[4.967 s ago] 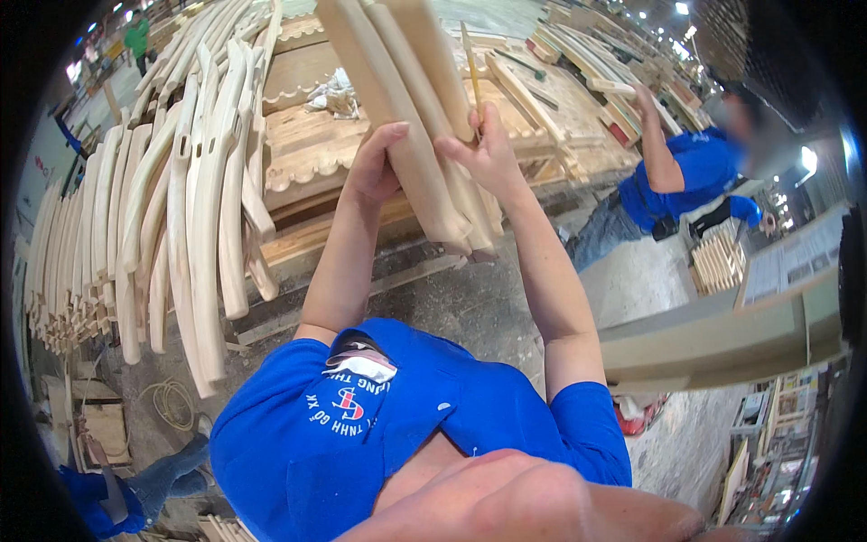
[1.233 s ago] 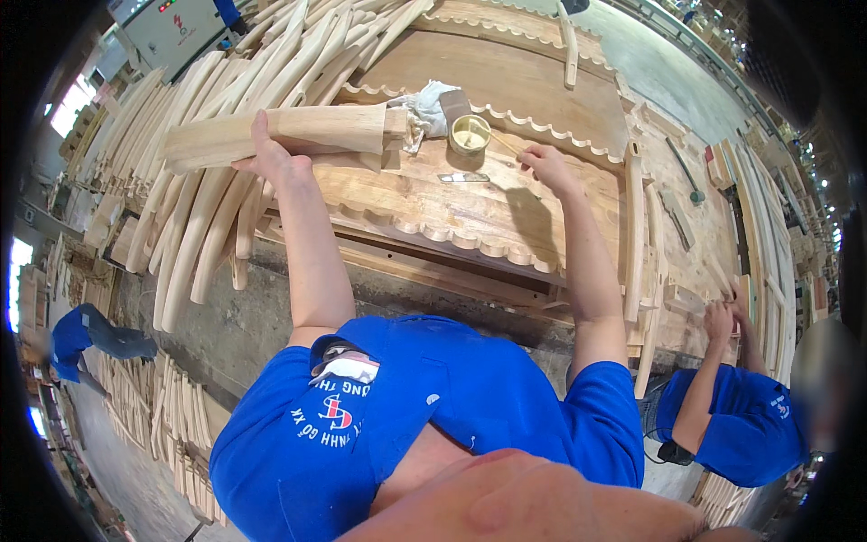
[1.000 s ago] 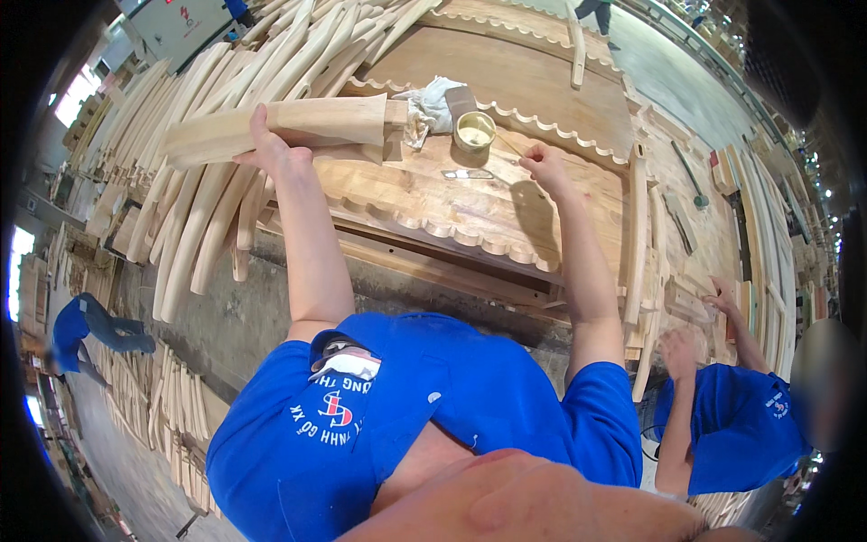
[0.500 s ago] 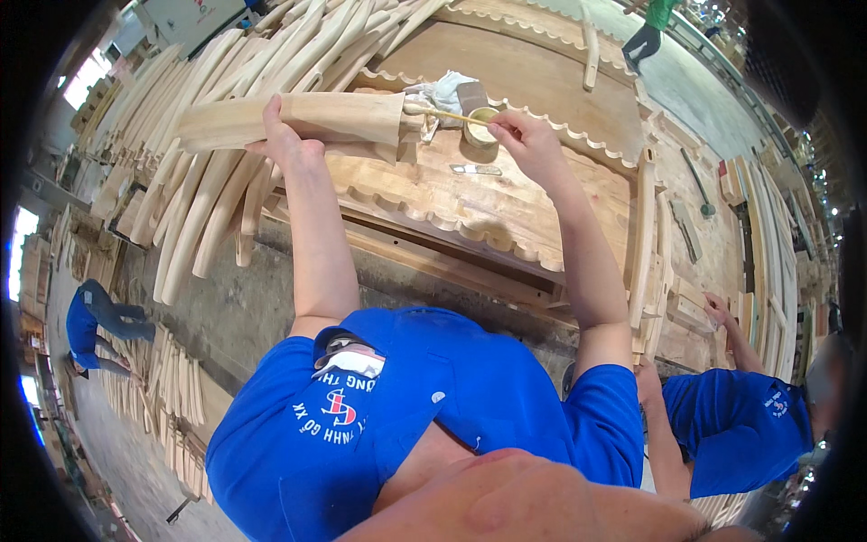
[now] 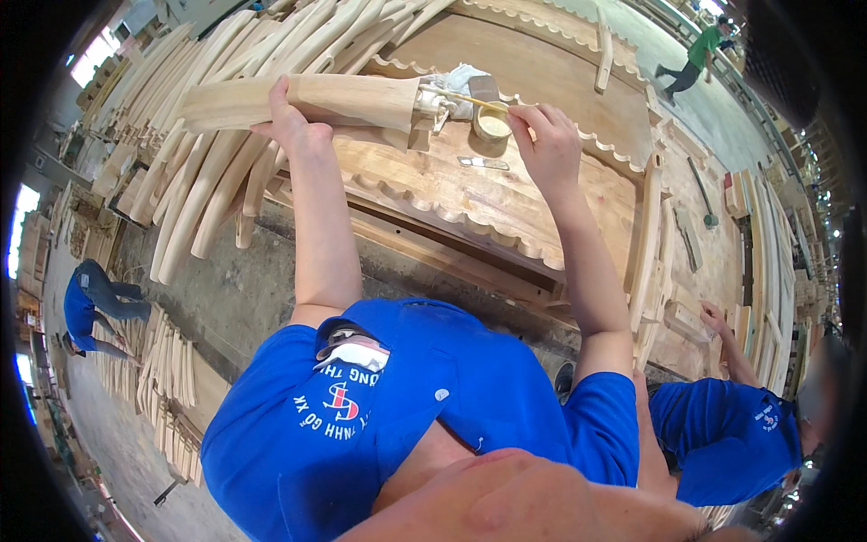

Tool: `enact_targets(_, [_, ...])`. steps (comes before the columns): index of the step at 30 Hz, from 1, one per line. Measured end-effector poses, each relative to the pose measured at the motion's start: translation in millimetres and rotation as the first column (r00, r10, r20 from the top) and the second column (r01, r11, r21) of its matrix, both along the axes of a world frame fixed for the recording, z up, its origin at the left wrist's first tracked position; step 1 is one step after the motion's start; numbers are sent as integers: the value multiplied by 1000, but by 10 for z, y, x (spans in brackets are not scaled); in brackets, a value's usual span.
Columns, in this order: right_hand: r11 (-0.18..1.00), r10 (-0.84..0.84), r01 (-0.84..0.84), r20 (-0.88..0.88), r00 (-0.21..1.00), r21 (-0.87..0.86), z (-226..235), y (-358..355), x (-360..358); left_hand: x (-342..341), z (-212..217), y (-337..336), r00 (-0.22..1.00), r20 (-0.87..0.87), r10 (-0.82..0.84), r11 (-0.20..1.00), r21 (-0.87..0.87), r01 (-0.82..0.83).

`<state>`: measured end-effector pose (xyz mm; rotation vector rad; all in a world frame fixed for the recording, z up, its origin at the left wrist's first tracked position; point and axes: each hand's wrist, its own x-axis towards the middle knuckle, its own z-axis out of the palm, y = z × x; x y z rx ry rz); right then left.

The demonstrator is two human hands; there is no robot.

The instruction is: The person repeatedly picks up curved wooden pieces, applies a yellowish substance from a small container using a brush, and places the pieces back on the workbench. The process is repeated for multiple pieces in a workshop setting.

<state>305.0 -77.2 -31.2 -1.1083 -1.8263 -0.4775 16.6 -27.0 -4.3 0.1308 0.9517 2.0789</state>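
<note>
The left hand point(image 5: 291, 129), in the upper left of the frame, has its grip clamped on a long curved wooden piece point(image 5: 307, 99), fingers wrapped over its top edge, the piece held roughly level above the tabletop point(image 5: 506, 203). The right hand point(image 5: 542, 144), in the upper middle of the frame, has its grip pinched together on a thin stick-like brush point(image 5: 456, 96), whose far end reaches the cut end of the wooden piece, where a bit of whitish cloth point(image 5: 452, 81) bunches just beside it. Whether the brush tip touches the wood cannot be told.

Directly under the brush, between the two hands, a small round can point(image 5: 492, 122) of pale yellowish stuff stands upright on the tabletop, just beside the right hand's fingers. A small flat metal piece point(image 5: 481, 163) lies on the board near the can, below it in the frame.

The tabletop is a large wooden panel with a scalloped, carved edge running across the middle of the frame. To its left, filling the upper left, many pale curved wooden parts point(image 5: 217, 172) lean in a row side by side. At the right of the frame, more wooden slats point(image 5: 650, 244) lie along the panel's edge.

In the lower right, a co-worker in a blue shirt point(image 5: 722, 434) reaches a hand toward the slats. At the far left, another person in blue point(image 5: 90, 303) bends over the floor beside a stack of curved parts. At the top right, a person in green point(image 5: 709, 45) walks well apart from the rest.
</note>
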Motion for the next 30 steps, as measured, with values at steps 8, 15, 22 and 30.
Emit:
enact_targets(8, [927,78,-120,-129,989,-355,-38,-379,126,39,28,-147,1000,-4,21,1000,-3,-21])
enact_targets(15, [905,34,-81,-119,992,-418,22,-346,137,131,22,-291,999,14,40,999,-32,-40])
enact_targets(22, [974,85,-79,22,996,-213,-40,-428,232,165,-4,-379,997,32,63,998,-14,-62])
enact_targets(30, [980,127,-116,60,990,-161,-119,-449,321,277,32,-483,998,6,58,998,1,-58])
